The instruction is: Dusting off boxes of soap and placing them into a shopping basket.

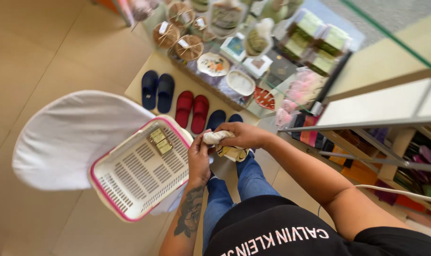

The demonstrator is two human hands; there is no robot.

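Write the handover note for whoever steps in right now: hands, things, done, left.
Left hand: gripping one end of a small cream cloth.
Right hand: closed over the same cloth from above, held at waist height.
Things: white and pink basket on a white-covered chair, holding two small packets. Slippers lined up on the floor ahead.
Done: cloth bunched up in both hands.
Left: cloth not yet put down; basket mostly bare.

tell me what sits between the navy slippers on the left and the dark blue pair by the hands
In the head view, a red pair of slippers lies between the navy slippers and the dark blue pair, all in one row on the floor.
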